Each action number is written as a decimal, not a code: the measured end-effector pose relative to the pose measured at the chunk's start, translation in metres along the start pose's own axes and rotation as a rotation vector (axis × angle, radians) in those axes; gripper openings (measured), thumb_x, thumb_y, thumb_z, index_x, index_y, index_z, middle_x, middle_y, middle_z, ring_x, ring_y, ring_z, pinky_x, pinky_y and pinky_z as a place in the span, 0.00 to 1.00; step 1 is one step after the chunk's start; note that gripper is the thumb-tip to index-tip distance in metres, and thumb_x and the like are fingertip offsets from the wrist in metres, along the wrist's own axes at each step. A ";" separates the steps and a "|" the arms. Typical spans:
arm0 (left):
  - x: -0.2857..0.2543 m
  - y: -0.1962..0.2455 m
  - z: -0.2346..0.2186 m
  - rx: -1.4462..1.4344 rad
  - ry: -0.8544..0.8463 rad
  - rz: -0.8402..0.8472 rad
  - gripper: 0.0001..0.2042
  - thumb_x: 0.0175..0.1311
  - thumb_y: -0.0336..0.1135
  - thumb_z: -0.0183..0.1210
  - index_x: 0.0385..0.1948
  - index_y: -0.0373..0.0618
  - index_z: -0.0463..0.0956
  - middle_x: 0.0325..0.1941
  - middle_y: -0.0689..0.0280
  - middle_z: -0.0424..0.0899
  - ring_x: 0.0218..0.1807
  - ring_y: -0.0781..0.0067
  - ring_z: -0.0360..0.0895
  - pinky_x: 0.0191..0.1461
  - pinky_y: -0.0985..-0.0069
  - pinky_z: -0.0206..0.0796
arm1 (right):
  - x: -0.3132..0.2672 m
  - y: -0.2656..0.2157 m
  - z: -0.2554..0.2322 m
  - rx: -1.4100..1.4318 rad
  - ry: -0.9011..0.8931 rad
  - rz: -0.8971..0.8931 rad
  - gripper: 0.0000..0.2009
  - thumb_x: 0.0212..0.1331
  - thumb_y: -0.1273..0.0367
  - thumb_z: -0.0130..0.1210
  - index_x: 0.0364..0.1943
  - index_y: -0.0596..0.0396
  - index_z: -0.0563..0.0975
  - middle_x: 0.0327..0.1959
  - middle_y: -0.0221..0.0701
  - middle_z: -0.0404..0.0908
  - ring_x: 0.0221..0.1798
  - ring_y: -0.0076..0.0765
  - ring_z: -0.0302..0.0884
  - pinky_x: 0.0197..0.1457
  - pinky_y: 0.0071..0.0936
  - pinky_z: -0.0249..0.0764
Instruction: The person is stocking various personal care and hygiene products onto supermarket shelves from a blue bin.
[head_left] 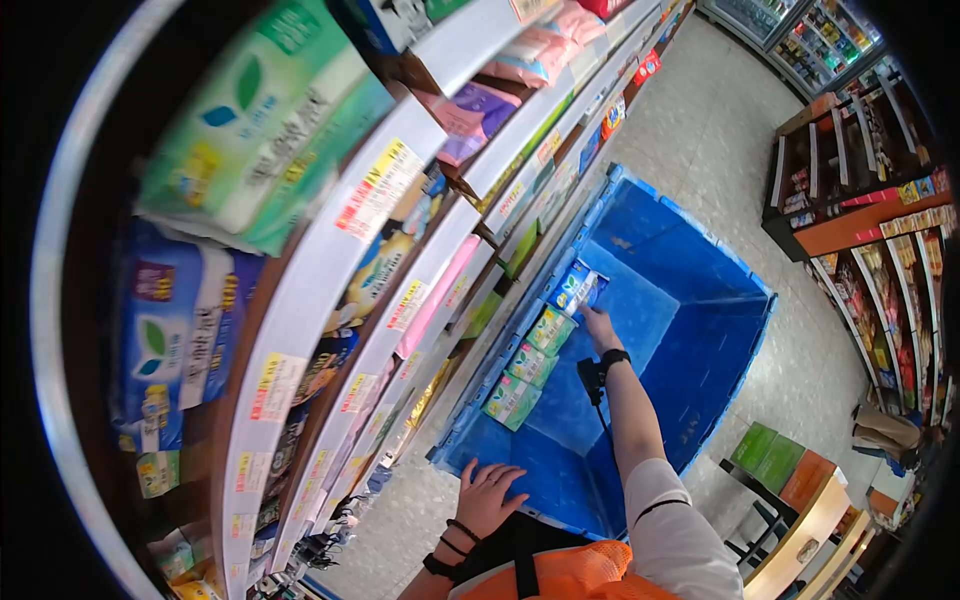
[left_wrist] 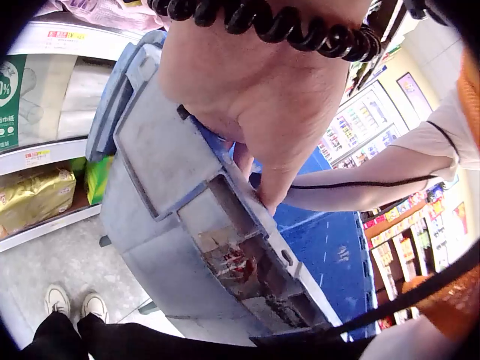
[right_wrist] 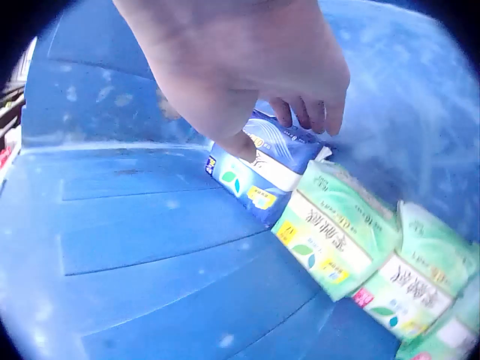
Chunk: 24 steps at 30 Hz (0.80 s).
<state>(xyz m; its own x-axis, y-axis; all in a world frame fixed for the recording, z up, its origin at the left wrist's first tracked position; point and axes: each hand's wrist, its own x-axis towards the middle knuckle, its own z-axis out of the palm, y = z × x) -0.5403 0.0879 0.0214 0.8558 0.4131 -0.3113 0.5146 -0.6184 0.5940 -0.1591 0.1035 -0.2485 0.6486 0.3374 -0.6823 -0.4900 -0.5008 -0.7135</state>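
Inside a large blue plastic bin (head_left: 720,240), my right hand (head_left: 600,330) reaches down to a blue soft pack (right_wrist: 262,169) with a leaf logo. Its thumb lies on the printed front in the right wrist view, and the fingers bend over the top edge. That pack stands at the end of a row against the bin's wall. Beside it come several pale green packs (right_wrist: 341,232) of the same design. My left hand (head_left: 490,497) rests on the bin's near rim, its fingers spread over the edge. The left wrist view hides most of those fingers behind the rim.
Shelves (head_left: 330,210) with price tags rise along the left, holding large green packs (head_left: 265,120) and blue packs (head_left: 180,340). More store racks (head_left: 870,300) stand across the aisle at right. Green and orange boxes (head_left: 768,452) sit near the bin's lower right.
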 end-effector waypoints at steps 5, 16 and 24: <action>-0.002 -0.004 0.002 0.023 -0.107 -0.028 0.22 0.63 0.54 0.57 0.55 0.58 0.74 0.54 0.70 0.80 0.62 0.69 0.70 0.75 0.55 0.36 | -0.067 0.016 0.012 0.283 -0.103 0.106 0.12 0.62 0.62 0.52 0.22 0.49 0.74 0.23 0.24 0.69 0.24 0.24 0.63 0.27 0.26 0.56; -0.001 -0.012 -0.015 -0.406 -0.104 -0.104 0.23 0.61 0.51 0.60 0.54 0.47 0.75 0.51 0.58 0.83 0.54 0.58 0.78 0.61 0.62 0.66 | -0.248 0.008 0.010 0.606 -0.352 0.393 0.11 0.66 0.62 0.50 0.45 0.54 0.71 0.46 0.37 0.81 0.47 0.43 0.80 0.52 0.39 0.76; -0.023 0.050 -0.172 -0.451 0.474 0.083 0.14 0.63 0.40 0.59 0.46 0.45 0.78 0.45 0.57 0.83 0.47 0.57 0.81 0.52 0.65 0.71 | -0.316 -0.028 -0.024 0.594 -0.377 0.198 0.12 0.68 0.63 0.49 0.48 0.55 0.70 0.50 0.38 0.80 0.49 0.42 0.80 0.53 0.38 0.77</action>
<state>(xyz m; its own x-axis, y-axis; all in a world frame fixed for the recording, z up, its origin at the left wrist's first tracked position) -0.5437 0.1627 0.1858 0.7228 0.6894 0.0479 0.2873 -0.3628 0.8865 -0.3363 -0.0084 -0.0085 0.3230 0.5904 -0.7397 -0.8802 -0.0998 -0.4640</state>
